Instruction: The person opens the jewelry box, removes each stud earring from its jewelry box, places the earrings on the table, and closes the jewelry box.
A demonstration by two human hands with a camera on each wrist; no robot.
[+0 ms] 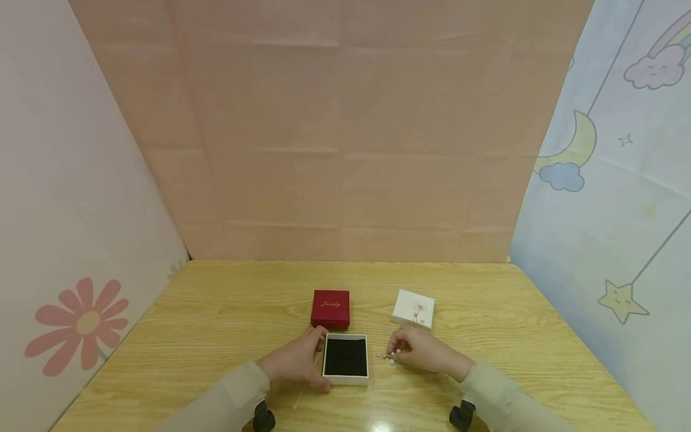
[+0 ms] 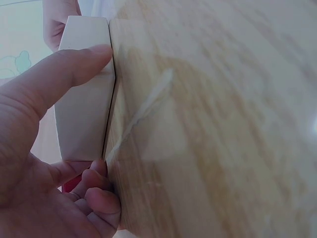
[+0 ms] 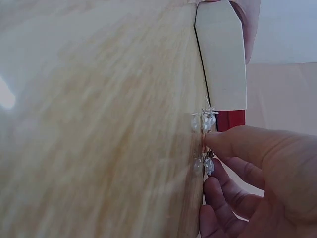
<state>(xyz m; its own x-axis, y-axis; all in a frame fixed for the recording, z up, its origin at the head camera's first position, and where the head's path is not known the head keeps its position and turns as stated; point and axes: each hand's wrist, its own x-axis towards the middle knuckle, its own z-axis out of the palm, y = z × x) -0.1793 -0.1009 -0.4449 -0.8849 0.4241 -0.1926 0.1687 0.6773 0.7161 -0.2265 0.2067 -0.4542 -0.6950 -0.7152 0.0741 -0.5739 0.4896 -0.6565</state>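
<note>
An uncovered white box (image 1: 346,380) with a black pad (image 1: 345,356) in it lies on the table in front of me. My left hand (image 1: 296,359) grips its left side. In the left wrist view the thumb presses the white side wall, with the fingers bent around the corner. Right of the box, my right hand (image 1: 423,352) pinches a small piece of jewelry (image 1: 391,361) low at the tabletop. Clear, petal-like beads (image 3: 210,118) show on it in the right wrist view, on either side of the thumb tip. The fingers hide its middle.
Behind the box sits a red jewelry box (image 1: 330,308) with gold lettering. A white lid (image 1: 414,308) with a printed flower lies behind my right hand. The wood-grain table (image 1: 243,300) is bordered by a peach backdrop (image 1: 345,150) and printed cloths at the sides.
</note>
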